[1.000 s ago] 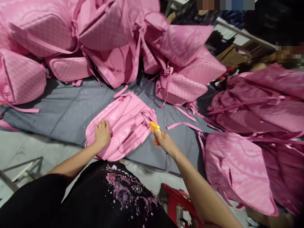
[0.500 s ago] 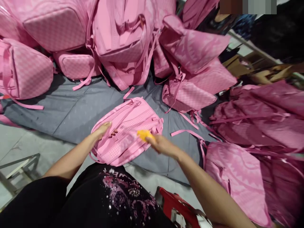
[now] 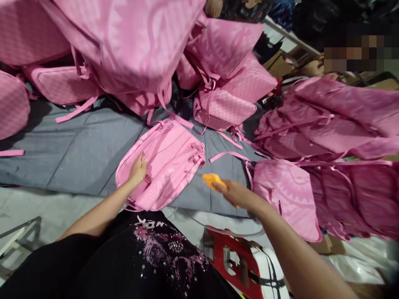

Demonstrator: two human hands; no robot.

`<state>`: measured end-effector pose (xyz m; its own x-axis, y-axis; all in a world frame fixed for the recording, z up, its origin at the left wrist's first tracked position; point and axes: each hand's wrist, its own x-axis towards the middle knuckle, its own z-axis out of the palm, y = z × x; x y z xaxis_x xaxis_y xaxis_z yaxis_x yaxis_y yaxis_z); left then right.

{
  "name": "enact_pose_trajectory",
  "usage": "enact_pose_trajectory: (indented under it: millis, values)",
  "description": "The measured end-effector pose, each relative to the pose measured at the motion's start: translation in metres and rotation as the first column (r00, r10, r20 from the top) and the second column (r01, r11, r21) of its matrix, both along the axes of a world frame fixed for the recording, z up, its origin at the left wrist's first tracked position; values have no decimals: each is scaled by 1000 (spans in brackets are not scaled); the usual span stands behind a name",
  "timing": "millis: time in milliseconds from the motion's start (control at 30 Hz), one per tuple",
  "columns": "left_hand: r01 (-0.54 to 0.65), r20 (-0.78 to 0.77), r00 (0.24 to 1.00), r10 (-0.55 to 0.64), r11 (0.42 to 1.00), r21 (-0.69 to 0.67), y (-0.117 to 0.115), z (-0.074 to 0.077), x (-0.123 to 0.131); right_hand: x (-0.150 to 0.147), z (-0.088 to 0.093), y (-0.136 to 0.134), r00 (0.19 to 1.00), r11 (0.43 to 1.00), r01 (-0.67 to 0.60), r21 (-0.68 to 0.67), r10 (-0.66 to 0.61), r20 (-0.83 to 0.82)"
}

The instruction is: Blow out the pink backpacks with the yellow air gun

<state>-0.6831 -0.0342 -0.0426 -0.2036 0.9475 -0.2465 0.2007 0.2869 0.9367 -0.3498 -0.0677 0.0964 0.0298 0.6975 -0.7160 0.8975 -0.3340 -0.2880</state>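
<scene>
The left forearm point(image 3: 98, 209) is angled forward and inward, and the left grip point(image 3: 138, 169) is held palm-down, its fingers mostly hidden. The bare right forearm point(image 3: 293, 234) is reached forward and leftward; the slightly blurred right grip point(image 3: 232, 192) is curled closed, well apart from the left.

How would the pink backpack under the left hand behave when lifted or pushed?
The pink backpack probably sags when lifted, since it lies flattened and looks soft. It seems light for its size, as it appears thin. Lying on its broad side, it should hardly roll.
</scene>
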Motion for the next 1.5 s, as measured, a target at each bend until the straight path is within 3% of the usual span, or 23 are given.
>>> enact_pose_trajectory:
  millis: [33,67,133,200,267,433,567,633,667,733,800,833,867,933,1000,1100,1167,1233,1300,1333,1400,1433,1500]
  values:
    - [32,-207,978,-13,995,90,-8,1,12,6,-1,-4,999,999,23,26,-24,30]
    - [132,-409,911,-57,979,158,-18,0,23,11,-4,-8,998,998,39,45,-41,37]
    - [424,-727,662,-183,891,162,-41,-7,42,22,-11,-14,999,999,33,24,-32,-29]
    - [606,-835,444,-327,796,11,-62,-20,57,36,-19,-20,997,999,31,44,-28,-73]
    - [622,-851,314,-421,769,-151,-73,-32,67,57,-29,-27,994,996,41,85,-32,-102]
    - [538,-834,225,-504,778,-325,-70,-36,82,111,-57,-41,920,991,84,107,-36,-390]
    - [509,-870,197,-451,806,-303,-82,-37,92,132,-73,-43,891,999,28,36,-8,-453]
    - [493,-896,235,-377,841,-224,-92,-38,96,134,-76,-44,942,996,13,92,18,-335]
    - [482,-890,291,-351,857,-181,-95,-37,97,134,-77,-45,969,990,21,142,15,-246]
    - [440,-779,520,-350,892,-107,-95,-31,98,134,-77,-49,985,983,3,185,29,-170]
    - [333,-439,829,-346,937,-110,-87,-23,99,132,-75,-52,966,990,-36,136,69,-248]
    - [280,-195,932,-306,948,-150,-81,-19,99,131,-73,-54,961,992,-25,124,58,-272]
    - [246,47,969,-242,946,-211,-75,-17,101,129,-70,-55,966,990,8,143,30,-259]
    - [236,349,929,-121,922,-308,-66,-18,111,124,-62,-54,982,978,63,199,-25,-185]
    - [212,381,921,-85,928,-306,-65,-23,130,117,-51,-51,988,980,33,197,-2,-153]
    - [189,126,977,-171,970,-150,-71,-28,166,102,-38,-43,1000,967,13,254,-13,-1]
    - [291,-152,942,-298,954,-70,-77,-25,180,94,-34,-40,993,960,-40,276,7,119]
    - [436,-337,835,-435,896,-77,-79,-16,176,89,-35,-45,980,972,-124,198,89,178]
    - [518,-318,805,-502,855,-38,-75,-6,152,86,-41,-62,963,975,-153,159,111,246]
    - [489,-287,838,-464,872,19,-72,-1,134,84,-46,-75,957,979,-146,145,103,270]
    - [240,-202,955,-219,967,86,-62,5,92,74,-58,-106,966,985,-149,81,128,223]
    - [58,-137,989,-53,998,38,-56,6,73,66,-65,-123,973,987,-157,30,150,176]
    - [-196,26,978,206,958,-207,-45,6,43,47,-79,-152,980,986,-154,-62,161,114]
